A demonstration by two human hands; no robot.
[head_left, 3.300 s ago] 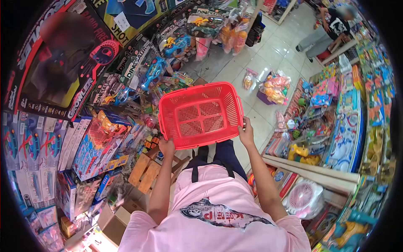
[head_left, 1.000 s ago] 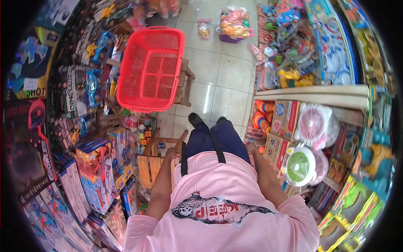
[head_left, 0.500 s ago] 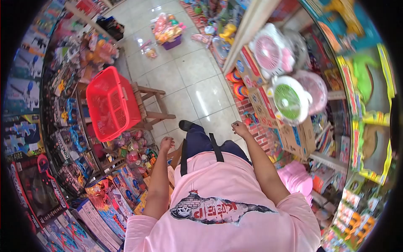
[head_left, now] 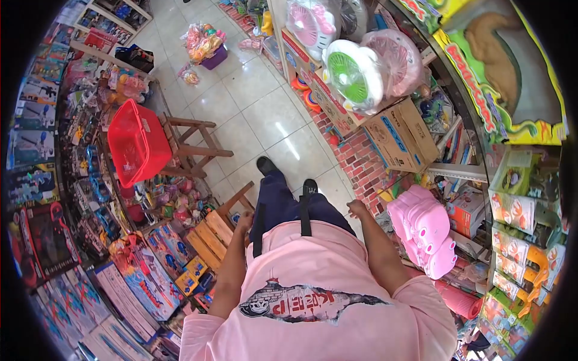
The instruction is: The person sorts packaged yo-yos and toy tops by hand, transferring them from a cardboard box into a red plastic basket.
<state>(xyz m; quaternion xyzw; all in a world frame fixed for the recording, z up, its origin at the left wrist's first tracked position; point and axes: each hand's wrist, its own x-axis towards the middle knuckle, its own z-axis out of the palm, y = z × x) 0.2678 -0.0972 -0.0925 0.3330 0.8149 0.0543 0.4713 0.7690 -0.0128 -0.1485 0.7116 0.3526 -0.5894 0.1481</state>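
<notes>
The red plastic basket (head_left: 158, 144) sat on a wooden stool (head_left: 201, 150), presumably to keep it off the floor (head_left: 247, 129); left hand (head_left: 244, 221) and right hand (head_left: 357, 209) hung loose, apparently empty.

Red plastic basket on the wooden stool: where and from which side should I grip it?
I'd grip the aisle-side rim of the red plastic basket, coming from above on the tiled floor's side: it stands open-topped, so the lip is exposed, while packaged toys crowd its far side.

Left hand (head_left: 245, 222) at 11 o'clock from torso (head_left: 319, 289); right hand (head_left: 357, 209) at 1, fingers loosely bent.
</notes>
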